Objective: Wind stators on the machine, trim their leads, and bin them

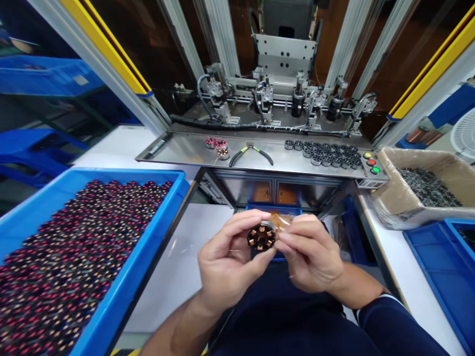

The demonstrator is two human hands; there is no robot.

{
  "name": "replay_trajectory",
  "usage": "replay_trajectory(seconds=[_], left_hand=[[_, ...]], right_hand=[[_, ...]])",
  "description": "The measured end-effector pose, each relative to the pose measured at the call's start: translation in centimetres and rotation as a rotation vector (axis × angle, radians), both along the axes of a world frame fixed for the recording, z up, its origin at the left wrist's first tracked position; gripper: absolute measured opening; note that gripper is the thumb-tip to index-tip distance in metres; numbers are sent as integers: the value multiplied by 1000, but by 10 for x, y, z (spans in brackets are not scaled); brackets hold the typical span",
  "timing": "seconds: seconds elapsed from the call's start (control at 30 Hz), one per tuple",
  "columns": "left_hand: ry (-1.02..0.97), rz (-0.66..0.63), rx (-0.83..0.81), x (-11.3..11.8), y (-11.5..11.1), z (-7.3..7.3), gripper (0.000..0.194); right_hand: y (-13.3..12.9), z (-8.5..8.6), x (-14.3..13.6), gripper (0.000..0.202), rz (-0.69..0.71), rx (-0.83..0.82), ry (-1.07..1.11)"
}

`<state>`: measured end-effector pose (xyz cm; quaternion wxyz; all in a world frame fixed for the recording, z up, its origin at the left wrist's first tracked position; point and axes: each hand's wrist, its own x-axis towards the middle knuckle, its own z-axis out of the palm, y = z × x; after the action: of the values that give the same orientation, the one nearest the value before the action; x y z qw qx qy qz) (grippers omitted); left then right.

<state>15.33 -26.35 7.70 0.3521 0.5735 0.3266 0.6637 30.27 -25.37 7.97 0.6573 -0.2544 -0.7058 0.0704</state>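
Note:
My left hand (232, 252) holds a small round motor stator (261, 236) between thumb and fingers, its dark face with copper windings turned toward me. Pinched in my right hand (311, 252) is a piece of amber, see-through film (281, 223), which reaches to the stator's right edge. Whether the film sticks to the stator I cannot tell. Both hands are close together in front of my body, below the edge of the metal worktop (178, 148).
On the worktop lie pliers (251, 154), a few wound stators (221, 148) and several dark cores (330, 154). A blue crate (181, 184) full of wound stators stands left. At right are a lined carton (386, 198) of metal parts and green, red and yellow buttons (371, 162). Clamping fixtures (265, 101) stand behind.

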Motion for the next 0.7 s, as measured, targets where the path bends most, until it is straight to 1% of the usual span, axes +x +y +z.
replay_trajectory(seconds=[0.1,0.17,0.23,0.37,0.43,0.57,0.63,0.7], left_hand=[[-5,38,39,2,-2,-4,44],[-30,42,12,3,-3,-7,43],[-74,-6,-49,3,-3,-8,43],[-133,-220,-235,-4,2,-10,54],[-112,-297,-294,-11,6,-11,53],[-79,-340,-392,-21,8,-14,36],[-104,-351,-426,-22,8,-15,31],[-147,-379,-425,-22,7,-16,28]], right_hand=[[-5,-3,-10,8,53,-184,136],[-5,-5,-14,9,85,-245,185],[-2,-6,-14,11,108,-226,174],[9,-8,-5,9,133,-175,82],[14,-8,0,8,131,-166,43],[20,-5,8,11,156,-128,-31],[21,-3,9,12,162,-119,-66],[20,-1,11,12,148,-124,-91]])
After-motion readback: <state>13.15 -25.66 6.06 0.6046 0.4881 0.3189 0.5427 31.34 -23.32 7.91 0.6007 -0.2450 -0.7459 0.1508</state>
